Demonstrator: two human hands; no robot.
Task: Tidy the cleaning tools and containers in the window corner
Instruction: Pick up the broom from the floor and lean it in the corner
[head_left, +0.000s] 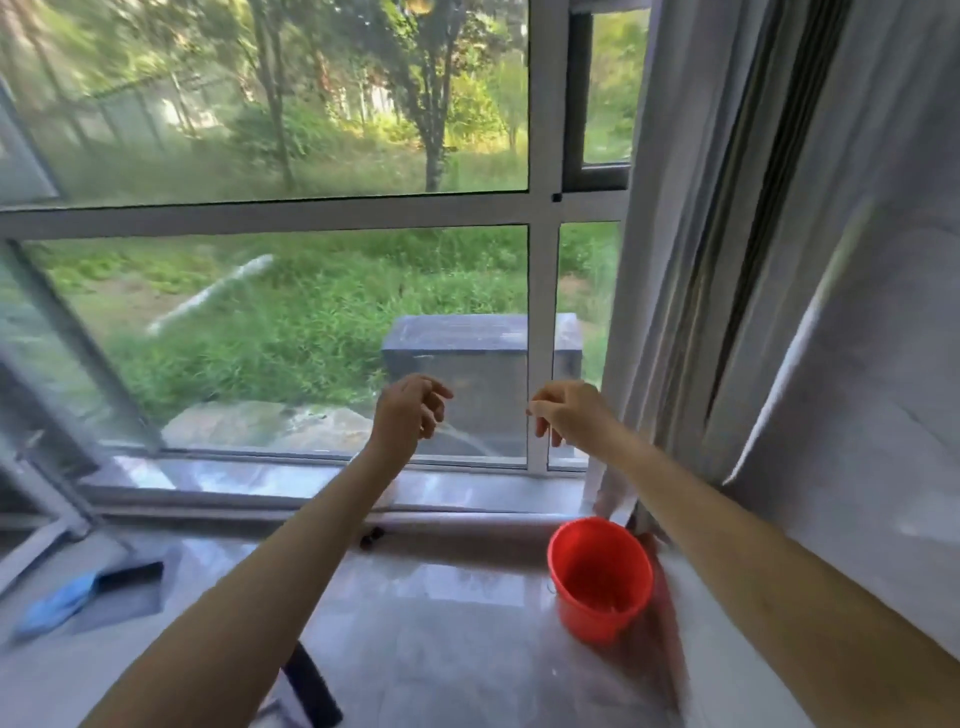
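A red bucket (600, 579) stands upright on the pale stone sill (441, 613) at the right, close to the curtain. At the left edge lies a blue-handled tool with a black blade (88, 590), flat on the sill. A black strip-shaped object (311, 691) pokes out under my left forearm at the bottom. Both arms are stretched toward the window glass. My left hand (410, 410) is raised before the lower pane, fingers loosely curled and apart, holding nothing. My right hand (563, 413) hangs beside it with fingers pointing down; thumb and forefinger seem pinched, with nothing visible between them.
A grey curtain (779, 260) hangs down the right side, reaching the sill behind the bucket. The white window frame (540, 332) has a vertical bar between my hands. A small dark object (371, 538) sits in the window track. An opened sash (57, 332) slants at the left.
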